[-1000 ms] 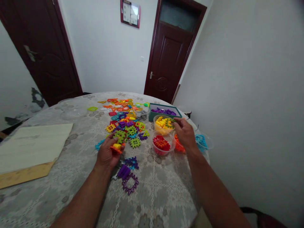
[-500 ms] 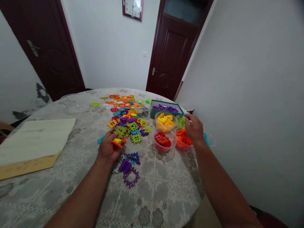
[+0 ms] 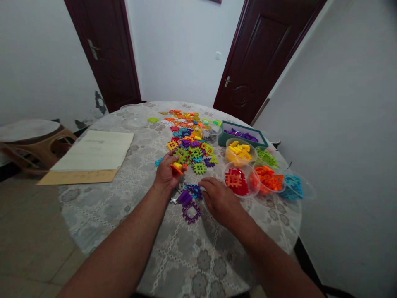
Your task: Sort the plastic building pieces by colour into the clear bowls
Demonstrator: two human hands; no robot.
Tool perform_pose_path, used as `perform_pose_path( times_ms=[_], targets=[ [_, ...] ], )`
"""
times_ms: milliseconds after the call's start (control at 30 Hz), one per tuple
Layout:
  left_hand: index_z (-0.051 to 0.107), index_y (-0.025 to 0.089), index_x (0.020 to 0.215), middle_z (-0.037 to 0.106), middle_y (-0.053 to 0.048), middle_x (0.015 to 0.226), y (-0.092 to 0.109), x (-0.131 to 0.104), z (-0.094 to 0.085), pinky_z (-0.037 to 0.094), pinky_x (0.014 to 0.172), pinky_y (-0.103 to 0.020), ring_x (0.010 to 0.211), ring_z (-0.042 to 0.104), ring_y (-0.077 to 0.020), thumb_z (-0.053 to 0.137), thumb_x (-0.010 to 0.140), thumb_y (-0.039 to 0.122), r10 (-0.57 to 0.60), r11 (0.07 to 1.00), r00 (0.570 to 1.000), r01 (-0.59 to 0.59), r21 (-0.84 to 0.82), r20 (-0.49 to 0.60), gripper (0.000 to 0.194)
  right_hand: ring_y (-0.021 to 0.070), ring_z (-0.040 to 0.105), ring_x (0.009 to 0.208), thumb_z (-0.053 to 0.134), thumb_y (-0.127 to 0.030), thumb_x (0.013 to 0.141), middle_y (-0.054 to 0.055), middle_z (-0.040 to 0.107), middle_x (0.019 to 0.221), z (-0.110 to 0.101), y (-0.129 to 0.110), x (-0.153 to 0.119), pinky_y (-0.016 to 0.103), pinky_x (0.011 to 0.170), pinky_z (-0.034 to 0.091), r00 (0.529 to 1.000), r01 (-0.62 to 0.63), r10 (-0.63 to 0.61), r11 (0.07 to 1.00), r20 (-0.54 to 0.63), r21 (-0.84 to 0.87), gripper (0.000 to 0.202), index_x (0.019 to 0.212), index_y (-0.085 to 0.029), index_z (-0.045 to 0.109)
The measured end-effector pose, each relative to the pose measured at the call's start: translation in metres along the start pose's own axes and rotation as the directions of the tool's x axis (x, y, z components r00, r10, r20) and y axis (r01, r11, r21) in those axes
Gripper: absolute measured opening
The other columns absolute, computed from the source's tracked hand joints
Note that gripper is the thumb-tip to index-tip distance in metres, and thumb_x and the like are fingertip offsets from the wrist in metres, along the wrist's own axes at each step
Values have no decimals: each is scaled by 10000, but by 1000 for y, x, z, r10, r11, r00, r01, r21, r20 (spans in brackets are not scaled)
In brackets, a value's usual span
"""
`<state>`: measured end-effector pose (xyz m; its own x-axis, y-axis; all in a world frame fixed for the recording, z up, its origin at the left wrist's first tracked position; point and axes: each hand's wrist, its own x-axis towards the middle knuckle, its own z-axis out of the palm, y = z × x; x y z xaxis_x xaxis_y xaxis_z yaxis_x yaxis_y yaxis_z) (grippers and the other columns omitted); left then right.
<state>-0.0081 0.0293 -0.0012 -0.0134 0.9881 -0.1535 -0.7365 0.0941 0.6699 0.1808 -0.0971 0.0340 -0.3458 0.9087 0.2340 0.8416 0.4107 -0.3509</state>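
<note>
My left hand (image 3: pixel 166 170) is wrapped round a few plastic pieces: a green toothed square (image 3: pixel 182 155), a yellow piece (image 3: pixel 178 165) and an orange one. Over the table, my right hand (image 3: pixel 218 200) reaches to the small pile of blue toothed pieces (image 3: pixel 194 191); its fingers are partly bent, and whether they grip anything is too small to tell. Left of those fingertips lie a purple ribbed piece (image 3: pixel 185 198) and a purple toothed square frame (image 3: pixel 191 212). A big mixed heap of coloured pieces (image 3: pixel 196 153) spreads beyond both hands.
Clear bowls of red (image 3: pixel 237 182), yellow (image 3: pixel 238 151), orange (image 3: pixel 268 180), green (image 3: pixel 266 157) and blue pieces (image 3: pixel 291 187) stand at the right. Behind them is a teal box (image 3: pixel 263 143) with purple pieces. Papers (image 3: pixel 96 151) lie at the left of the round table (image 3: pixel 204 256).
My right hand has come from above the bowls on the right back to the blue pieces near my left hand. The view has tilted down and turned left. My left hand still holds its pieces.
</note>
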Motion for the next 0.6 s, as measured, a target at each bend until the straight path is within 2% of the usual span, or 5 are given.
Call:
perform_pose_path(
  times_ms=[133,267,333,467,600],
  targets=[
    [657,204,1105,709,-31,940,1,0,1,556,458,-224,686,681,-157,756,681,126,-12,1000,1000,12,-2,5,443,261,737,1117,596,-130,1020,130,752,1247,-3,15,7,400,953,600,1000,-22,21,1000,-13,-22,289,1282,-191,702],
    [660,203,1088,706,-23,929,3,0,2,556,450,-225,667,671,-150,752,679,118,-13,1000,1000,13,6,1,428,227,740,1016,564,-162,1047,101,775,1095,-14,25,0,373,909,595,986,81,-71,995,-149,64,217,1207,-193,707],
    [663,199,1088,704,-23,933,3,0,2,553,440,-223,666,669,-149,753,674,117,-10,1000,1000,10,11,-3,432,229,717,1058,543,-167,1054,103,767,1130,-19,24,-11,397,962,578,962,122,-108,992,-253,40,227,1211,-203,703],
    [658,198,1081,707,-29,968,3,-1,3,569,441,-240,671,674,-155,760,660,117,-6,1000,1000,6,19,-5,441,312,631,1206,584,-187,1027,149,722,1285,-22,32,-37,528,1078,498,925,-48,-16,986,-379,-159,297,1310,-190,675],
    [643,205,1061,708,-35,981,3,-2,4,572,443,-248,671,686,-166,765,664,116,-16,999,1000,17,30,-9,425,318,630,1099,549,-180,1037,150,736,1170,-14,54,-48,519,1005,511,927,-153,63,963,-369,-220,278,1270,-187,699]
  ],
)
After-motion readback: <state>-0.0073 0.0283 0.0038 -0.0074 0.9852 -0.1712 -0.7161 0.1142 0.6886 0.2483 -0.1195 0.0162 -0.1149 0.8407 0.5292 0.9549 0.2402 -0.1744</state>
